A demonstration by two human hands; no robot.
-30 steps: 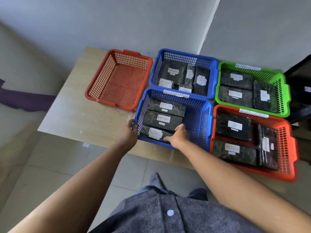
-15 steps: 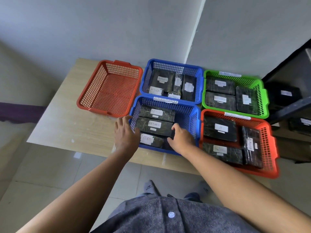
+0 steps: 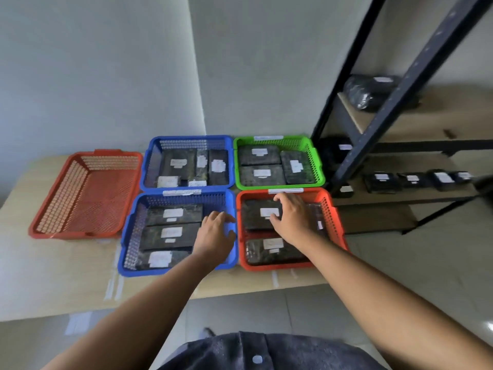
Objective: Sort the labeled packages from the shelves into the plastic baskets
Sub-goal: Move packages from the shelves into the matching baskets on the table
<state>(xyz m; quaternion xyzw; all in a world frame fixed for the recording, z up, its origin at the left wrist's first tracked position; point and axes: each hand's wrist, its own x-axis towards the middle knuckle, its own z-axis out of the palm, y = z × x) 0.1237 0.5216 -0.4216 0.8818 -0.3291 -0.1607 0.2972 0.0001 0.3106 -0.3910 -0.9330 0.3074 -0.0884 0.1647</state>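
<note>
The shelf rack (image 3: pixel 394 102) now fills my right side; half a second ago I saw only its edge, so the head camera has swung right. Dark labeled shelf packages (image 3: pixel 381 180) sit in a row on its lower board, with a bagged bundle (image 3: pixel 365 93) on the board above. The wooden table (image 3: pixel 66 276) carries all five baskets, none of which has moved.

The empty red basket (image 3: pixel 88 193) stands alone at the left. The far blue basket (image 3: pixel 186 140) holds several packages (image 3: pixel 177 164) packed close. The green basket (image 3: pixel 317 166) beside it holds three: two crosswise, one lengthwise at the right. The near blue basket (image 3: pixel 125 247) holds three crosswise bundles (image 3: pixel 168 236) in a row, front to back. The near red basket (image 3: pixel 336 222) holds two crosswise and one lengthwise, partly hidden. The labels are too blurred for me to read.

Both hands have left the near blue basket's front edge. The left hand (image 3: pixel 214 233) is now over that basket's right side, fingers spread and relaxed, holding nothing. The right hand (image 3: pixel 290 220) has crossed into the near red basket, palm down over the far package (image 3: pixel 253 217), fingers stretched, grasping nothing; I cannot tell whether it touches.
</note>
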